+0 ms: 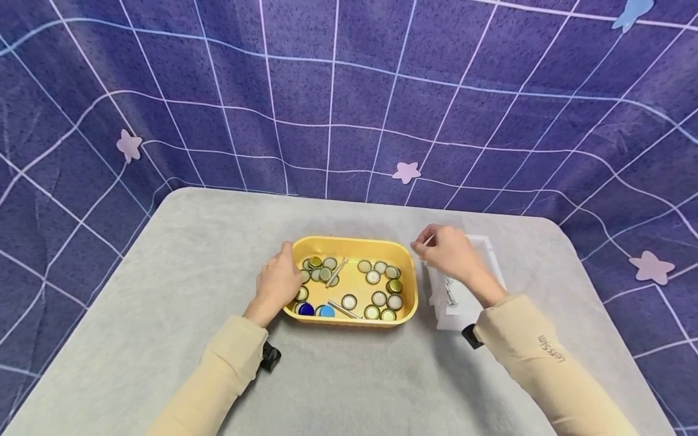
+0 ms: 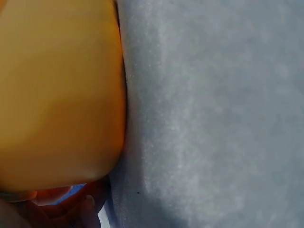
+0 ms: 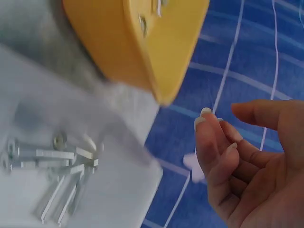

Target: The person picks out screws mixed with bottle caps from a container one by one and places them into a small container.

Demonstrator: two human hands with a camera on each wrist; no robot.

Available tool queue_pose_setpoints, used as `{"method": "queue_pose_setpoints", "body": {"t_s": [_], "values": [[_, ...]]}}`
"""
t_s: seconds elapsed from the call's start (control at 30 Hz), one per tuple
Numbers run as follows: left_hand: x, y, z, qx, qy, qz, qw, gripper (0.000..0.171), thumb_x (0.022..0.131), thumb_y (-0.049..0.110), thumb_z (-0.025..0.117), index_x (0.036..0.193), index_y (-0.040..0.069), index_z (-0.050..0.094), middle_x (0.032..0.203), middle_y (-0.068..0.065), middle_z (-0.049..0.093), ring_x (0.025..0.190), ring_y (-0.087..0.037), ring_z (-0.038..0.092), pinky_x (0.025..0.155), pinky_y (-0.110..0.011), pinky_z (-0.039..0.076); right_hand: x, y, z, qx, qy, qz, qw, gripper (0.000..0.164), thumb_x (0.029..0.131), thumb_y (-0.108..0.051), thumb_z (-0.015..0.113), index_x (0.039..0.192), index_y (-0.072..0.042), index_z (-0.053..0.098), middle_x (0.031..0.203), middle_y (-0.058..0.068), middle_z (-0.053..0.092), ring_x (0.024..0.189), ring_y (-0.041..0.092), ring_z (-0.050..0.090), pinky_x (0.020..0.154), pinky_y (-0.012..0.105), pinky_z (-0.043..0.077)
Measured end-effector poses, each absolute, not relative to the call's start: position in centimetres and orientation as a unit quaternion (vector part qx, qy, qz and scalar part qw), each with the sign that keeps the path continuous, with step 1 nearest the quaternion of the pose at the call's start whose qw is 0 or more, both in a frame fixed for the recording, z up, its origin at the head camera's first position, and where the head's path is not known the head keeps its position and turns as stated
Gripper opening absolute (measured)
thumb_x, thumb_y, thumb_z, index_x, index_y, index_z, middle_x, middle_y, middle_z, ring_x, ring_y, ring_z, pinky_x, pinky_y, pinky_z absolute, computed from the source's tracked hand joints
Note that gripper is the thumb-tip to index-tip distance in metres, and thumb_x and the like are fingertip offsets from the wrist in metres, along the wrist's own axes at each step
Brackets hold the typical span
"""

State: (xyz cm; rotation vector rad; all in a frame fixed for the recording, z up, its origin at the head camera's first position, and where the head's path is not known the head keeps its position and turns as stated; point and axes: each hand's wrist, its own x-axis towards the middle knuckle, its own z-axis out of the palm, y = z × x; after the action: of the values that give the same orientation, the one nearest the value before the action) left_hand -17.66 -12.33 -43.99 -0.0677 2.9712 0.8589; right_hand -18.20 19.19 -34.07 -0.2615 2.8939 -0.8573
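My left hand (image 1: 279, 280) grips the left end of a yellow bin (image 1: 354, 244). In the left wrist view, the bin's outer wall (image 2: 61, 104) hides much of that hand, and some fingers (image 2: 90, 204) show below it. Inside the bin lie many bottle caps (image 1: 349, 301), mostly underside up, and two metal bolts (image 1: 345, 310). My right hand (image 1: 449, 251) is raised over the far left part of a white container (image 1: 460, 321). Its thumb and fingertips are apart with nothing between them in the right wrist view. Several silver bolts (image 3: 54, 159) lie in the white container.
The bin and container stand side by side on a grey table (image 1: 349, 375), with a narrow gap between them. A purple-blue curtain (image 1: 305, 109) with a line grid and stars hangs behind the table and along its sides.
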Motion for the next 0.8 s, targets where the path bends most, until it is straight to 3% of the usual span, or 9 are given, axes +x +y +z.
{"method": "queue_pose_setpoints", "body": {"t_s": [0.17,0.43,0.8], "values": [[-17.7,-12.3,-44.0,-0.021,0.960,0.277,0.024,0.055,0.087,0.006,0.055,0.139,0.004,0.039,0.100,-0.021,0.066,0.075,-0.034,0.064,0.058,-0.040,0.050,-17.5,16.4,-35.0,-0.125,0.957,-0.249,0.079,0.020,0.091,-0.026,0.066,0.094,-0.007,0.069,0.081,0.007,0.071,0.064,0.014,0.058,0.056,0.025,0.045],[-17.7,-12.4,-44.0,-0.019,0.960,0.279,0.024,0.055,0.087,0.006,0.055,0.140,0.004,0.039,0.101,-0.021,0.066,0.075,-0.034,0.064,0.058,-0.040,0.050,-16.3,13.0,-36.6,-0.160,0.938,-0.276,0.132,0.023,0.089,-0.035,0.070,0.087,-0.013,0.068,0.065,-0.003,0.061,0.054,0.009,0.049,0.052,0.025,0.040],[-17.8,-12.6,-44.1,-0.018,0.959,0.282,0.023,0.054,0.087,0.006,0.055,0.138,0.003,0.039,0.100,-0.020,0.066,0.076,-0.034,0.064,0.058,-0.040,0.050,-15.4,10.3,-39.2,-0.209,0.927,-0.256,0.179,0.018,0.087,-0.034,0.072,0.082,-0.017,0.073,0.074,-0.005,0.071,0.065,0.009,0.058,0.064,0.025,0.048]]}}
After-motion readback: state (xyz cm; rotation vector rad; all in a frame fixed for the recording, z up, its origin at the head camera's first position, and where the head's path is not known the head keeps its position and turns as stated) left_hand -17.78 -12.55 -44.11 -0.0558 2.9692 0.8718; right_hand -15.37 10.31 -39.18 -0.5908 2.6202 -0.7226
